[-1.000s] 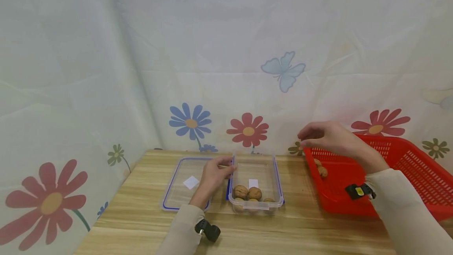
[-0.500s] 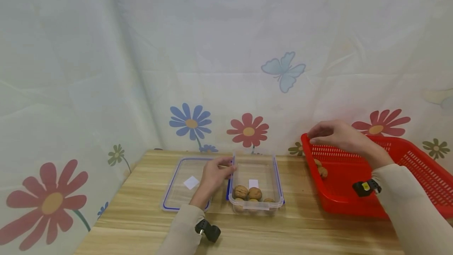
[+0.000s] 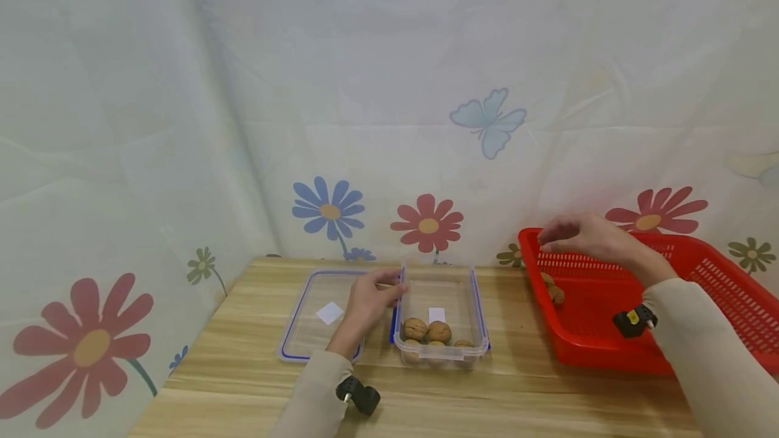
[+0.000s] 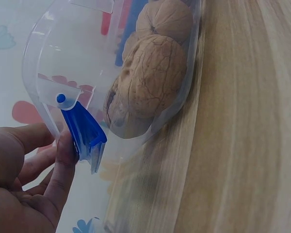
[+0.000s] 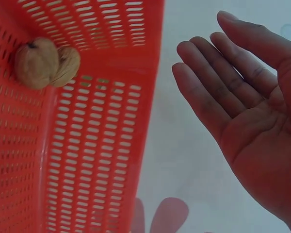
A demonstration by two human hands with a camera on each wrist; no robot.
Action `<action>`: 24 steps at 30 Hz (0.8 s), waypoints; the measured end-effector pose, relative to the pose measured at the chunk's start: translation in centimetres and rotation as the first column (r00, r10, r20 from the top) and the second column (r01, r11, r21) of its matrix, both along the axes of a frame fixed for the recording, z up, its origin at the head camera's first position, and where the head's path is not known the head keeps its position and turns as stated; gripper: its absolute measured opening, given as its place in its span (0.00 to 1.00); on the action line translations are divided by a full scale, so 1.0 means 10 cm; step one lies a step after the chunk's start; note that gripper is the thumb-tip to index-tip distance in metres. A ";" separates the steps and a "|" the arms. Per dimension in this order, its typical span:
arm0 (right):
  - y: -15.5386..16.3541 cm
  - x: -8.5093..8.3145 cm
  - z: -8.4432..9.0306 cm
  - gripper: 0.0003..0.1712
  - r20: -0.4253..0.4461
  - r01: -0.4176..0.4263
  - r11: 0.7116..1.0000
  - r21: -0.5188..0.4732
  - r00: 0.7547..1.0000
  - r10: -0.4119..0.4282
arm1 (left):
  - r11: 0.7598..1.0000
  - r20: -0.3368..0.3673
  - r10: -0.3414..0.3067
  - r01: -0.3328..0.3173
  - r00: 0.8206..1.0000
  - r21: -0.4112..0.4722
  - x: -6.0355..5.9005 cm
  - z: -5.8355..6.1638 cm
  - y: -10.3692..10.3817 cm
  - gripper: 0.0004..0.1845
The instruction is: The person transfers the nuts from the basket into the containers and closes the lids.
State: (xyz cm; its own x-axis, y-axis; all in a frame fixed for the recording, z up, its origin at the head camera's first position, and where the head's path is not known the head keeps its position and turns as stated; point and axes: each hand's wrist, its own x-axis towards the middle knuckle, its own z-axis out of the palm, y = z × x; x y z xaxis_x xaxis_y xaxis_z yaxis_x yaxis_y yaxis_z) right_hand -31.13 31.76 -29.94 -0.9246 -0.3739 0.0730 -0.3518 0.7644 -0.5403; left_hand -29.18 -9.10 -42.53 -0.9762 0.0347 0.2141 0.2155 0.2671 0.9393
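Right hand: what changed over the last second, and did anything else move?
The right hand moved right, from just left of the red basket to above its left end, palm empty, fingers straight. Nothing was grasped or released. The left hand stayed at the clear container; walnuts, basket nuts and lid unchanged.

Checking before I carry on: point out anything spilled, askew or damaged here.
Nothing stands out. The walnuts sit inside the clear box, two more lie in the red basket, and the lid lies flat on the table.
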 end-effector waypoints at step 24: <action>0.22 -0.15 -0.28 0.25 0.125 -0.053 0.998 -0.014 0.991 0.055 | 1.000 -0.011 -0.002 0.002 1.000 -0.006 -0.02 -0.02 -0.01 0.20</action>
State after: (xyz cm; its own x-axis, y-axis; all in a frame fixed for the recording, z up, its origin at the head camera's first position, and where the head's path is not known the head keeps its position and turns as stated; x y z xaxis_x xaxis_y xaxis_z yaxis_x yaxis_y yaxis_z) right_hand -32.62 33.94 -32.79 -0.9051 -0.4234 -0.0379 -0.3214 0.7401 -0.5907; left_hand -29.33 -9.19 -42.77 -0.9736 0.0382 0.2249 0.2267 0.2723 0.9351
